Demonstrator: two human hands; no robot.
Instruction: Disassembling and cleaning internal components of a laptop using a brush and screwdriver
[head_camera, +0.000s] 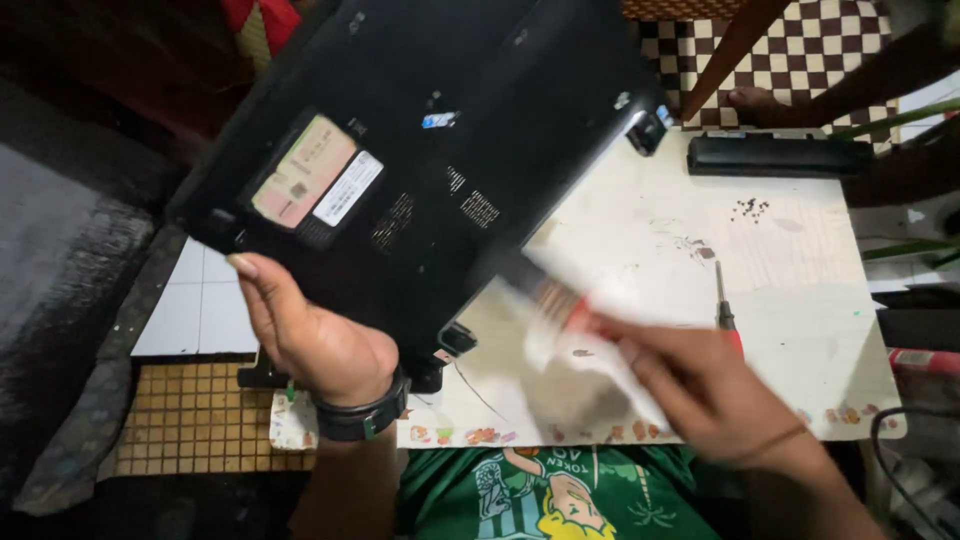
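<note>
My left hand (305, 335) grips the near edge of a black laptop (420, 150) and holds it up, tilted, with its underside towards me. Stickers and vent slots show on that underside. My right hand (705, 390) is shut on a brush (560, 300) with a red band; it is blurred by motion, and its tip is at the laptop's lower edge. Both hands are above the near part of a white table (800, 290).
A red-handled screwdriver (722, 310) lies on the table beside my right hand. A black laptop battery (778, 155) lies at the far edge, with several small screws (750, 208) near it. Another person's bare foot (760, 102) rests on the checkered floor beyond.
</note>
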